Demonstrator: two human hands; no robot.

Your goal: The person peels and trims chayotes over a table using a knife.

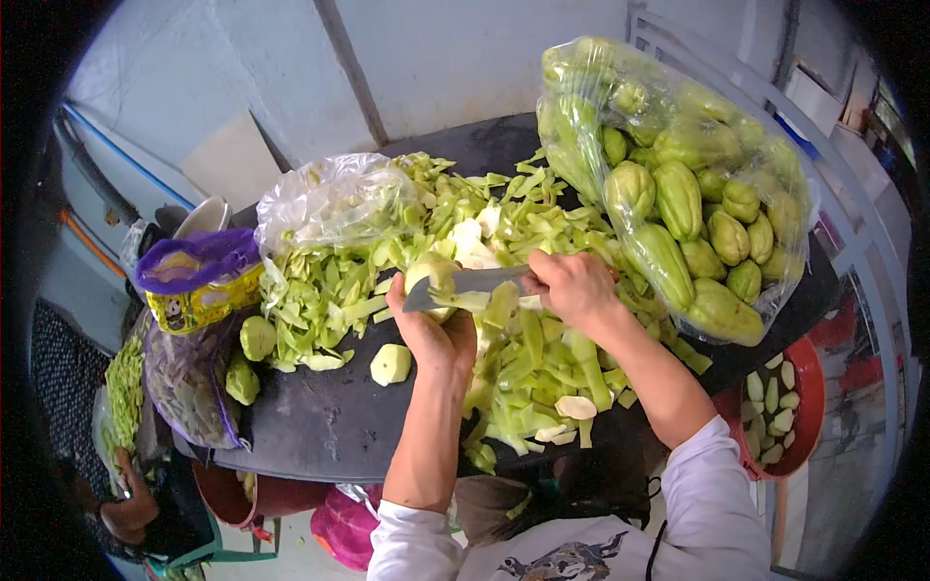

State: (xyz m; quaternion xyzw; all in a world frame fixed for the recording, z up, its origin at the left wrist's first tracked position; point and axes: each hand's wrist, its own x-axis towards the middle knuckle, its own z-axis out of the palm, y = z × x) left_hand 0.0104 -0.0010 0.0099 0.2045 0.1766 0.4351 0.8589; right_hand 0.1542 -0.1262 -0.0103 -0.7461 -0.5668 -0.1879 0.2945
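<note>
My left hand [436, 334] is wrapped around a pale, partly peeled chayote [429, 271] above the middle of the dark table. In my right hand [576, 290] is a knife [484, 279], its broad grey blade lying across the chayote and pointing left. A strip of green peel [502, 305] hangs below the blade. Under both hands spreads a heap of green peelings [542, 363]. One cut chayote piece [390, 364] rests on the table left of my left wrist, and a whitish slice [575, 407] lies on the peelings near the front edge.
A clear plastic bag of whole chayotes [697, 203] stands at the back right. Crumpled clear plastic [334, 198] and a purple net sack [194, 378] sit at left. Below the right edge is a red tub [809, 416] with peeled pieces. Another person's hand [136, 484] shows at lower left.
</note>
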